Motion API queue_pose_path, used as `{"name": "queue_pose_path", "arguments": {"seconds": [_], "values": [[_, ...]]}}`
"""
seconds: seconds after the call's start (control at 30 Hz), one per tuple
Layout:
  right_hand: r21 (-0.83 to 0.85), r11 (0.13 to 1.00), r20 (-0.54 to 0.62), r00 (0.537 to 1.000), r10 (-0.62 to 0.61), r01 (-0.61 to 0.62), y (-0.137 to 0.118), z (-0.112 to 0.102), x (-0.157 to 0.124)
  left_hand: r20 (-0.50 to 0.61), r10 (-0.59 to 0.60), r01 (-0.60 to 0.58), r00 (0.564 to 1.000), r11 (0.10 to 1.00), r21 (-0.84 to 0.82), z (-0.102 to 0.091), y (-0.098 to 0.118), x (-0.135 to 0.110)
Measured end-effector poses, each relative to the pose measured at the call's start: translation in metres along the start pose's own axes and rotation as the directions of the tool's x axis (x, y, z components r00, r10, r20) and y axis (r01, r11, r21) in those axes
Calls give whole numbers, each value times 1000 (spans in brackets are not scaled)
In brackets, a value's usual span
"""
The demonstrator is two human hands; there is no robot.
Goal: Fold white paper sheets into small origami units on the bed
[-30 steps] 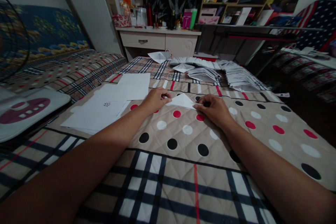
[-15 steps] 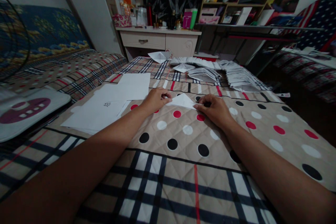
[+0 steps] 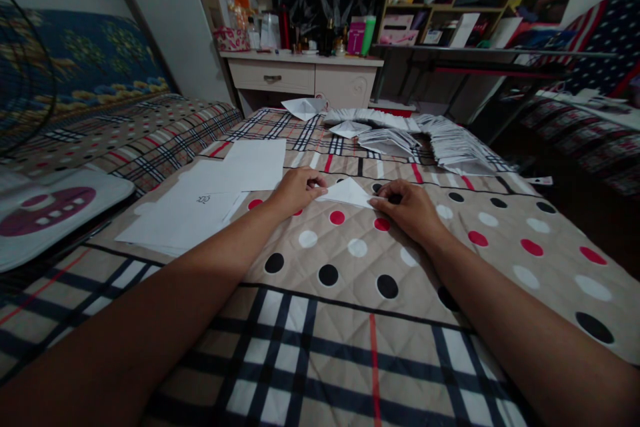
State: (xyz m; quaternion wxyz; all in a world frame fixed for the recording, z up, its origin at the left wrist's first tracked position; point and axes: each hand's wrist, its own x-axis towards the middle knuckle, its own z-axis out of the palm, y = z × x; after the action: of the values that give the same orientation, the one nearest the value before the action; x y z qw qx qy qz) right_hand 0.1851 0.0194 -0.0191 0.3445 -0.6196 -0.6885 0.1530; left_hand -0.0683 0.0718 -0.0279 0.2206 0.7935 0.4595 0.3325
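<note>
A small white folded paper (image 3: 347, 192) lies on the dotted quilt (image 3: 360, 260) between my hands. My left hand (image 3: 296, 189) has its fingers curled and pinches the paper's left edge. My right hand (image 3: 409, 209) is closed too, its fingertips pressed on the paper's right corner. Both forearms stretch forward over the checked part of the quilt.
Flat white sheets (image 3: 210, 197) lie left of my left hand. Rows of folded white papers (image 3: 415, 137) are stacked at the far side of the bed. A cream desk (image 3: 305, 77) and shelves (image 3: 440, 0) stand behind. A white device (image 3: 45, 210) lies at the left.
</note>
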Motion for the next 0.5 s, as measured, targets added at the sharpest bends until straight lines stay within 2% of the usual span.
{"name": "queue_pose_path", "arguments": {"seconds": [0.5], "values": [[34, 999, -1, 1000, -5, 5, 2, 1, 0, -4, 32, -32, 999, 999, 22, 1, -3, 0]]}}
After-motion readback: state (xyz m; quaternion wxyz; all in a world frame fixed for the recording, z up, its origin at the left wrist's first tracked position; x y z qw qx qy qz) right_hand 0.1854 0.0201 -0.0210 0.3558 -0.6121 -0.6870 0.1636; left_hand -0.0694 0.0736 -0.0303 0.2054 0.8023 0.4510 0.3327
